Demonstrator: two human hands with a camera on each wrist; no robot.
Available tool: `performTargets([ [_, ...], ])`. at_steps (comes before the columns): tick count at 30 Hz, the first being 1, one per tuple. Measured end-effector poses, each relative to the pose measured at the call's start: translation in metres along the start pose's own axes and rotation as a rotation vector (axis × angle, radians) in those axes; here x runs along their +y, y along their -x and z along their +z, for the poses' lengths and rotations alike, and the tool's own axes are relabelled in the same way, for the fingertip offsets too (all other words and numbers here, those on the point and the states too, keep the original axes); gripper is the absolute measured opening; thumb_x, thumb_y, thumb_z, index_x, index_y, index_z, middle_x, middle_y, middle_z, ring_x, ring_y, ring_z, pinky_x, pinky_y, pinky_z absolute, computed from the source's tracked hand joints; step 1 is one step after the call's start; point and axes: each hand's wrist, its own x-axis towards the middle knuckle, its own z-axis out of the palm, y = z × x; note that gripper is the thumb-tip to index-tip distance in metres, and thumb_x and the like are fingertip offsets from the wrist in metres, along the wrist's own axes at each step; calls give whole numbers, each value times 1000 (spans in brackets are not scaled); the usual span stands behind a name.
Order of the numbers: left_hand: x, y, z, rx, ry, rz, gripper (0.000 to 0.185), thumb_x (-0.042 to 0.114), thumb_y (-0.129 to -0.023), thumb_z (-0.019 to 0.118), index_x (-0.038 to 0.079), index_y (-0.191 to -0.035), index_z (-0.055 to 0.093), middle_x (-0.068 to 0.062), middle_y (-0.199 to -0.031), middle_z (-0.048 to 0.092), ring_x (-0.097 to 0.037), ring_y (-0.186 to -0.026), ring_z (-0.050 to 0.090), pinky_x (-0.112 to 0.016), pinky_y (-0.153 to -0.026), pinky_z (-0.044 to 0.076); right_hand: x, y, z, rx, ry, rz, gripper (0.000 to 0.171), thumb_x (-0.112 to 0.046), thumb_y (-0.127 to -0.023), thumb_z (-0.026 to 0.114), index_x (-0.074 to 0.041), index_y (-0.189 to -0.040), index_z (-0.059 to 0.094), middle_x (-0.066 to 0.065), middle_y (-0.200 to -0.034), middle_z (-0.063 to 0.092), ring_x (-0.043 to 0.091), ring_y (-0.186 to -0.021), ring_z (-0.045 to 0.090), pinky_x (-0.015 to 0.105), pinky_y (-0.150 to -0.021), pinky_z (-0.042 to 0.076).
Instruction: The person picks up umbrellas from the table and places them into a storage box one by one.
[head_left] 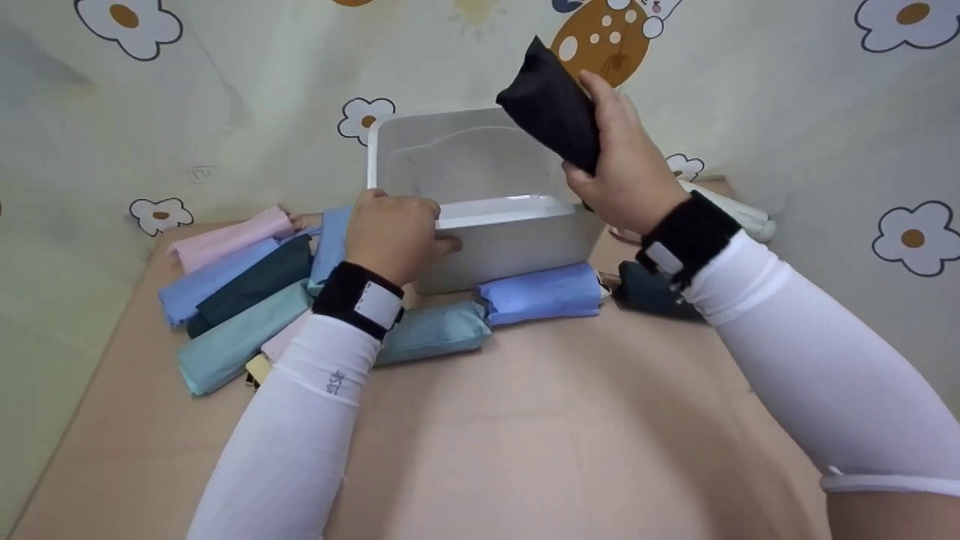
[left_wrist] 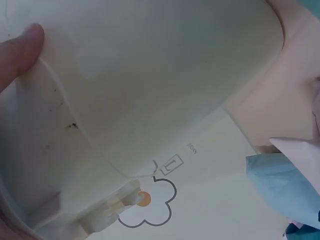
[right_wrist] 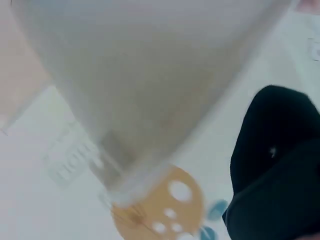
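Observation:
My left hand (head_left: 394, 232) grips the near left rim of a white plastic bin (head_left: 517, 244). In the left wrist view the thumb (left_wrist: 25, 50) lies against the bin's wall (left_wrist: 150, 65). My right hand (head_left: 634, 161) holds a black folded umbrella (head_left: 551, 109) in its cloth sleeve, raised above the bin's right side. The umbrella's loose sleeve end points up and left. In the right wrist view the dark umbrella (right_wrist: 275, 165) is beside the bin's blurred wall (right_wrist: 150, 75).
Several wrapped umbrellas in pink, blue and green, including a teal one (head_left: 240, 341), lie left of the bin. A green one (head_left: 439, 330) and a blue one (head_left: 544, 292) lie before it. Right are a dark one (head_left: 652, 292) and a pale one (head_left: 731, 210). Patterned cloth (head_left: 262, 82) hangs behind.

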Motion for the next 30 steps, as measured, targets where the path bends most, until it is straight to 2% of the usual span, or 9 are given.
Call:
performTargets([
  [3, 2, -3, 1, -21, 4, 0, 46, 54, -89, 79, 9, -98, 81, -7, -77, 77, -28, -81, 74, -48, -91, 52, 7, -18, 14, -53, 14, 67, 90, -12, -94, 67, -17, -168, 16, 17, -159, 36, 31, -137, 47, 44, -122, 34],
  [8, 4, -5, 1, -50, 8, -15, 47, 54, -90, 78, 8, -98, 81, -7, -74, 74, -27, -75, 68, -46, -82, 52, 22, -37, 33, -118, 39, 99, 80, -14, -97, 66, -10, -165, 24, 18, -160, 39, 31, -139, 46, 42, -124, 32],
  [14, 3, -6, 0, -38, -10, -13, 49, 56, -89, 77, 7, -92, 79, -7, -70, 71, -29, -71, 67, -47, -75, 53, 31, -47, 41, -137, 34, 237, 75, -13, -96, 64, -11, -162, 30, 15, -155, 51, 31, -132, 53, 46, -118, 37],
  [17, 4, -7, -1, -49, -2, -25, 48, 56, -89, 77, 8, -92, 79, -7, -69, 71, -29, -70, 66, -46, -74, 52, 30, -49, 41, -190, 79, 314, 79, -14, -95, 62, -11, -165, 27, 16, -156, 51, 33, -131, 54, 48, -117, 39],
  [20, 5, -8, -2, -64, 0, -36, 48, 56, -90, 76, 8, -93, 79, -6, -68, 70, -28, -70, 66, -45, -73, 52, 29, -52, 40, -266, 145, 365, 81, -15, -95, 61, -8, -167, 23, 18, -160, 47, 34, -136, 53, 50, -119, 39],
  [23, 7, -10, -4, -68, 0, -38, 48, 56, -90, 76, 8, -93, 79, -6, -68, 70, -28, -70, 65, -45, -72, 52, 28, -54, 39, -304, 200, 386, 82, -14, -95, 60, -9, -167, 23, 21, -164, 41, 37, -141, 50, 52, -121, 38],
  [30, 7, -10, -4, -93, 7, -56, 49, 56, -90, 76, 7, -96, 80, -7, -70, 71, -29, -72, 66, -44, -72, 52, 25, -56, 40, -362, 206, 445, 87, -12, -95, 59, -17, -170, 15, 21, -173, 21, 39, -144, 45, 53, -122, 37],
])
